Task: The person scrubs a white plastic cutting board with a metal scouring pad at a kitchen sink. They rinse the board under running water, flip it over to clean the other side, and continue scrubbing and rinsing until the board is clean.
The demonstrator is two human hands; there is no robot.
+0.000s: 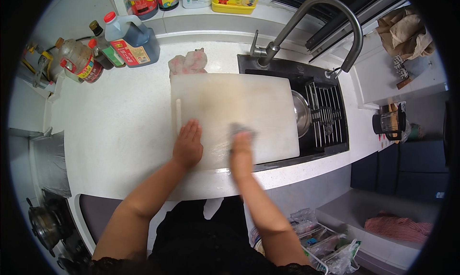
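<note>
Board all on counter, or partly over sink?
Partly over: the board's right end covers part of the sink; its left part, under the left hand, is on the counter.

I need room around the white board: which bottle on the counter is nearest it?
The large handled jug of dark liquid; the other counter bottles stand farther left.

White cutting board [268, 100]; grey handheld item [241, 128]; black sink [282, 70]; yellow tub [234, 8]; red-and-white striped cloth [397, 227].

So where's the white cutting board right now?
In the head view, the white cutting board lies near the centre, extending right over part of the black sink, with the left hand on its left part.
</note>
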